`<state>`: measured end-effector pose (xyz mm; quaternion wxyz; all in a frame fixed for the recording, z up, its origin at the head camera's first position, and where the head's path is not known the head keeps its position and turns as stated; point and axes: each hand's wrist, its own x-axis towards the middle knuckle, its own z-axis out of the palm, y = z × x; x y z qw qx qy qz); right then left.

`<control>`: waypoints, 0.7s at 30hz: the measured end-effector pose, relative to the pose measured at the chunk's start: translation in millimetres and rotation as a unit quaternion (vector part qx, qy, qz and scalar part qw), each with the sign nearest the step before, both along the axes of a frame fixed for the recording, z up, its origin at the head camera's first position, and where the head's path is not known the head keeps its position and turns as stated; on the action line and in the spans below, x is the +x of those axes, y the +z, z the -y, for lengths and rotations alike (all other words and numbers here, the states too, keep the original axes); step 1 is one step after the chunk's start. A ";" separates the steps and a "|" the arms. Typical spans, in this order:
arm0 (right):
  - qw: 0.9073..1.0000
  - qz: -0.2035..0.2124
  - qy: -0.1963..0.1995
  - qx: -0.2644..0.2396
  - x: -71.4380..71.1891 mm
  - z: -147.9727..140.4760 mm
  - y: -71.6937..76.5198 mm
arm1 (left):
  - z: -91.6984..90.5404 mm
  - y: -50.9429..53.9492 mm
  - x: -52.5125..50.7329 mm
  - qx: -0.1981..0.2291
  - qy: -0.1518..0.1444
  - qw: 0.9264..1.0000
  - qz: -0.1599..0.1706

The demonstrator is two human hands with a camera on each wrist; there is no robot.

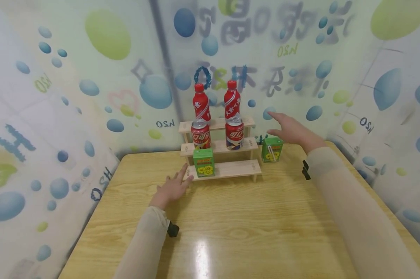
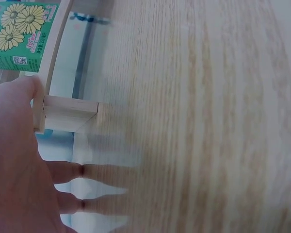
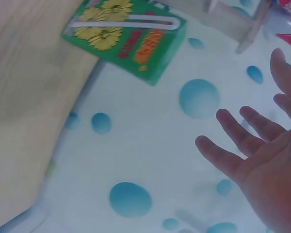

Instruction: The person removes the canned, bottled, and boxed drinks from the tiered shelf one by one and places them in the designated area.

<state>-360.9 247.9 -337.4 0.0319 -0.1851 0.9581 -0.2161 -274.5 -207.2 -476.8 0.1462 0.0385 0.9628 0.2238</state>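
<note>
A three-step wooden stand [image 1: 235,168] stands at the back of the table. My left hand [image 1: 171,188] is at the left end of its lowest step, thumb against the step, other fingers spread by the tabletop. Beside that thumb, on the lowest step, is a green drink carton [image 1: 204,162] with yellow flowers. My right hand [image 1: 291,130] hovers, fingers extended and holding nothing, just above and behind a second green drink carton [image 1: 272,150]. That carton stands on the table right of the stand, a white straw on its side [image 3: 126,22].
Two red cans [image 1: 200,135] stand on the middle step, the right can [image 1: 234,133] apart from the left. Two red bottles [image 1: 201,102] stand on the top step. The wooden table [image 1: 230,221] meets a patterned curtain [image 1: 126,97] behind and at both sides.
</note>
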 end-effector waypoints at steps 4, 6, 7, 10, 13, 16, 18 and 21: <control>1.000 -0.001 0.003 0.000 2.3 14.3 12.7 | -0.7 0.2 -0.3 0.000 0.000 1.000 0.002; 1.000 -0.002 0.000 -0.002 3.5 23.2 16.6 | -0.9 0.9 -0.3 -0.004 0.002 1.000 0.002; 1.000 -0.001 -0.002 -0.001 3.7 27.9 17.9 | -0.8 0.6 -0.1 -0.005 0.003 1.000 0.002; 1.000 0.003 -0.004 -0.003 4.6 42.7 20.0 | -0.7 0.0 0.4 -0.011 0.007 1.000 0.003; 1.000 0.006 -0.002 -0.010 5.6 56.2 20.4 | -0.9 -1.1 0.2 -0.013 0.008 1.000 0.002; 0.999 0.005 0.008 -0.032 7.2 69.3 21.7 | -1.3 -1.9 -0.6 -0.009 0.008 1.000 0.000; 0.999 0.005 0.017 -0.049 9.5 77.9 23.1 | -1.4 -2.3 -1.5 -0.008 0.009 1.000 -0.002; 0.997 0.007 0.023 -0.068 11.4 91.8 23.6 | -0.7 -3.1 -2.5 -0.011 0.008 1.000 -0.006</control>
